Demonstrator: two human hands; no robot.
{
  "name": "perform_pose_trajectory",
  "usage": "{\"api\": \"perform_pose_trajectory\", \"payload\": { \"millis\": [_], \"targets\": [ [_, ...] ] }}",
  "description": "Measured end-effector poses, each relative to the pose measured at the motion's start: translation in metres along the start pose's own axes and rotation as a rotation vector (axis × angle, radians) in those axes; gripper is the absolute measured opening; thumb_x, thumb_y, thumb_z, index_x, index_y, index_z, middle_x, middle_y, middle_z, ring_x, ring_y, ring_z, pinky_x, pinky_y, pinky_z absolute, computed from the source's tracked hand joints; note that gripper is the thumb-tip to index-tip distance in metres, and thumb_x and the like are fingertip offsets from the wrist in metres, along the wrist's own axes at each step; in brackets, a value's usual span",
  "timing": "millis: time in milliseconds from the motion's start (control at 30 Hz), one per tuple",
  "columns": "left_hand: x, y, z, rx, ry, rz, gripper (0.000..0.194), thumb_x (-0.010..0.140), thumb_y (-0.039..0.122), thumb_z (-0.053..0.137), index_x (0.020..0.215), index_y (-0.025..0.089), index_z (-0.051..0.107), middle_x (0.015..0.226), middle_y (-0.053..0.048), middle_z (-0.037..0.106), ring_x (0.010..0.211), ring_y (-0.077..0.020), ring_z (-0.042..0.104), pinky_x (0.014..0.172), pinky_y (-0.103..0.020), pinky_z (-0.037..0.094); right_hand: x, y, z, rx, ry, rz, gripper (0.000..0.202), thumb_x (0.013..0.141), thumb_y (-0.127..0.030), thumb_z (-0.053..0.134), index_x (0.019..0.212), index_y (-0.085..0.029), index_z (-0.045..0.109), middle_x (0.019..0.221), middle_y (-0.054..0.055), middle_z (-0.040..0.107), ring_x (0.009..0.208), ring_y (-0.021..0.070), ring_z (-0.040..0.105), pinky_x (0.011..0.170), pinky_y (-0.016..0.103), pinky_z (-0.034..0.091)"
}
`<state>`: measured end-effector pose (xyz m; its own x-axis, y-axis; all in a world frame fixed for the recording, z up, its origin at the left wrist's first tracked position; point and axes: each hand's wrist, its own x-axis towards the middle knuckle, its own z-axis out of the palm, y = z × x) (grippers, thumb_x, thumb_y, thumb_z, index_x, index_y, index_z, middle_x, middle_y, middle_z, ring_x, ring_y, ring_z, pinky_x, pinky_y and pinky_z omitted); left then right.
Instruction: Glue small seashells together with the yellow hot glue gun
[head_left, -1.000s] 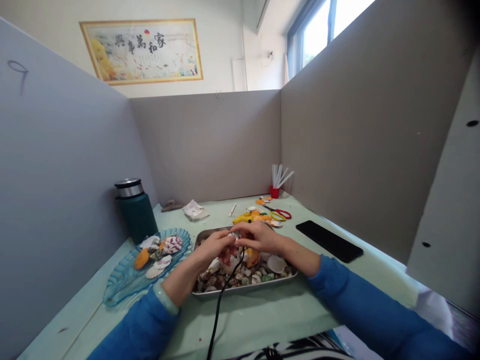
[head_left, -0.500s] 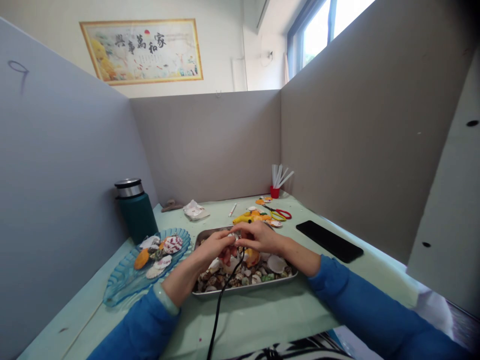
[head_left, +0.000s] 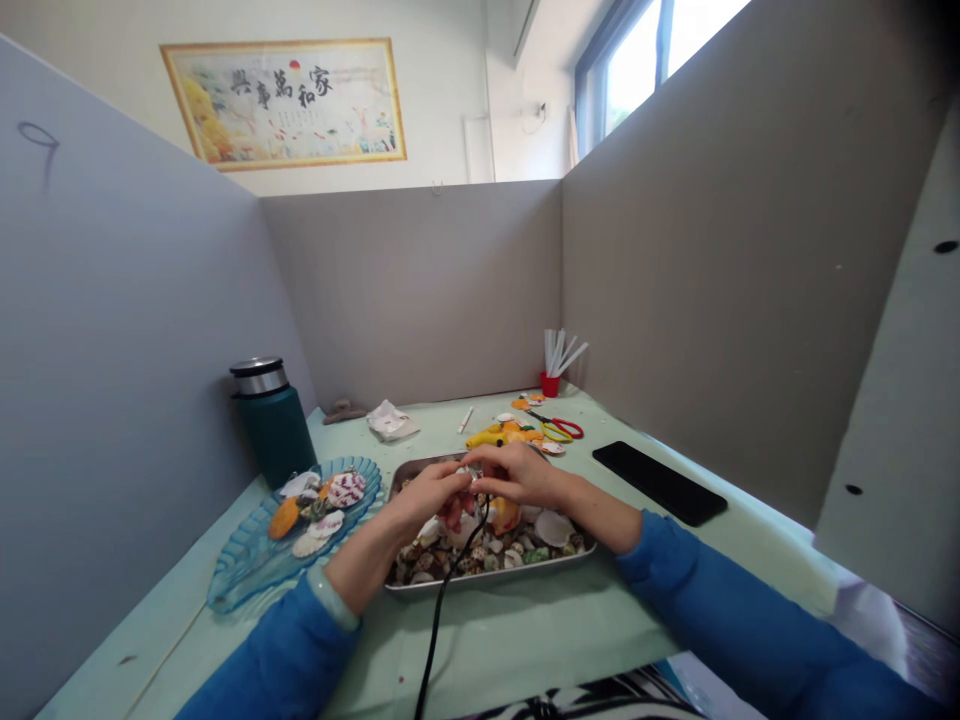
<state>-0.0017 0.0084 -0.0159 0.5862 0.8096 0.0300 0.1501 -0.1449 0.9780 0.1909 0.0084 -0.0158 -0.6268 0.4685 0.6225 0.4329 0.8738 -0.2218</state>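
Above a metal tray (head_left: 491, 575) full of small shells, my left hand (head_left: 435, 495) and my right hand (head_left: 521, 472) meet at the fingertips. Both are closed on a small whitish piece (head_left: 471, 473), mostly covered by the fingers; it looks like a shell, though its shape is unclear. A black cable (head_left: 439, 610) runs from beneath my right hand down over the tray's front rim. Larger pale shells (head_left: 553, 527) lie at the right side of the tray. On the left, a blue scalloped plate (head_left: 240, 565) holds orange, white and purple-striped shells (head_left: 346, 489).
A green bottle (head_left: 276, 430) stands behind the plate. Beyond the tray are a yellow tool (head_left: 487, 437), scissors (head_left: 561, 429), crumpled paper (head_left: 391, 421) and a red cup (head_left: 550, 384) of white sticks. A black phone (head_left: 658, 483) lies at right. Grey partitions (head_left: 420, 290) enclose the table.
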Motion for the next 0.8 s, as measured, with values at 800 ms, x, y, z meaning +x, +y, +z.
{"api": "perform_pose_trajectory", "payload": {
  "millis": [800],
  "targets": [
    [-0.0008, 0.0024, 0.0007, 0.011, -0.010, 0.007, 0.027, 0.078, 0.040, 0.051, 0.082, 0.013, 0.053, 0.062, 0.000, 0.055, 0.038, -0.0060, 0.046, 0.042, -0.020, 0.038, -0.0004, 0.0003, 0.0003, 0.006, -0.001, 0.011, 0.034, 0.085, -0.037, 0.055, 0.110, -0.015, 0.055, 0.060, -0.003, 0.057, 0.053, 0.0091, 0.050, 0.053, 0.019, 0.036]
  ]
}}
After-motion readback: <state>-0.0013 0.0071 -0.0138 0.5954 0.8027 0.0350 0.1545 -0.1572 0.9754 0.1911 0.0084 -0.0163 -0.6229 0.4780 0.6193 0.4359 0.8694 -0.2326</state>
